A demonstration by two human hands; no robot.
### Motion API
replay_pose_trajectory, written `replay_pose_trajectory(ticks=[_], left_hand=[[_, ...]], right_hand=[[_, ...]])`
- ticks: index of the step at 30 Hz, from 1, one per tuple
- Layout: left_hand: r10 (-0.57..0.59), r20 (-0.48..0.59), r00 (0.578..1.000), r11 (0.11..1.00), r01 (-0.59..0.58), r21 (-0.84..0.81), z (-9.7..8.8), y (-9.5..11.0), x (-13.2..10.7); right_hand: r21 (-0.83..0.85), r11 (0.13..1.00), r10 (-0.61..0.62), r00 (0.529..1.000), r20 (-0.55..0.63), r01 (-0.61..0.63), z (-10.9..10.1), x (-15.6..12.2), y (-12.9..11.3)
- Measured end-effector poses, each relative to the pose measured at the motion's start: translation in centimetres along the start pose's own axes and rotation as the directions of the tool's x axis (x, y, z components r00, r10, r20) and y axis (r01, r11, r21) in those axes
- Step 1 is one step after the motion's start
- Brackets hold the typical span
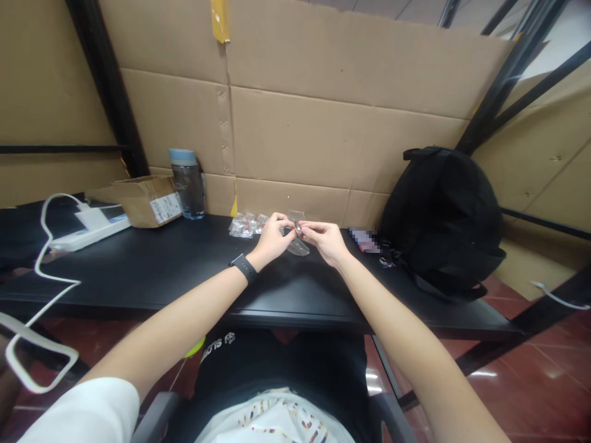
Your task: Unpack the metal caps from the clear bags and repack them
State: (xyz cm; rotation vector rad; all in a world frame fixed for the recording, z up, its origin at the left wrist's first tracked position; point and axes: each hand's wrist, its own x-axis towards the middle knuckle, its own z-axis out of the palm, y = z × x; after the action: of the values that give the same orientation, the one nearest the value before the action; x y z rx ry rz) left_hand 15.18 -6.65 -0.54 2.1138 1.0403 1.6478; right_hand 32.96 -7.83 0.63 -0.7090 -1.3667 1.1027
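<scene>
Both my hands meet over the middle of the black table (207, 271). My left hand (276, 237), with a dark watch on its wrist, pinches one side of a small shiny round piece (298, 229). From the other side, my right hand (323, 239) pinches the same piece. Its exact kind is too small to make out, and the fingers partly cover it. Clear plastic film (299, 247) lies beneath and behind the fingertips. Just left of my left hand is a cluster of small clear plastic packets (247, 225) with bits of red in them.
At the back left stand a water bottle (188, 184), an open cardboard box (152, 200) and a white power strip (92, 232) with a cable. A black backpack (443, 215) sits on the right, beside a blurred flat item (364, 240) and keys (384, 263). Cardboard (300, 135) walls the back.
</scene>
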Motion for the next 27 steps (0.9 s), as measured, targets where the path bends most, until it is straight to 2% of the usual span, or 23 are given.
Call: replay_pose_trajectory(ticks=[8, 16, 20, 24, 27], left_hand=[[0.034, -0.026, 0.999, 0.998, -0.033, 0.055, 0.0, 0.0, 0.0], [0.135, -0.044, 0.990, 0.982, -0.128, 0.142, -0.3, 0.2, -0.1], [0.209, 0.008, 0.978, 0.969, -0.208, 0.130, -0.3, 0.4, -0.4], [0.198, 0.081, 0.977, 0.975, -0.205, 0.089, -0.5, 1.0, -0.5], [0.188, 0.085, 0.979, 0.976, -0.196, 0.100, -0.7, 1.6, -0.5]], right_hand=[[-0.079, 0.993, -0.089, 0.996, 0.022, 0.090, 0.4, 0.2, 0.8], [-0.269, 0.919, -0.271, 0.957, 0.099, 0.288, -0.1, 0.9, 1.3], [-0.339, 0.902, -0.257, 0.964, 0.074, 0.267, -0.2, 0.7, 1.1], [-0.323, 0.917, -0.208, 0.972, 0.112, 0.234, 0.1, 0.4, 1.0], [-0.407, 0.864, -0.260, 0.955, 0.145, 0.297, 0.1, 0.4, 0.8]])
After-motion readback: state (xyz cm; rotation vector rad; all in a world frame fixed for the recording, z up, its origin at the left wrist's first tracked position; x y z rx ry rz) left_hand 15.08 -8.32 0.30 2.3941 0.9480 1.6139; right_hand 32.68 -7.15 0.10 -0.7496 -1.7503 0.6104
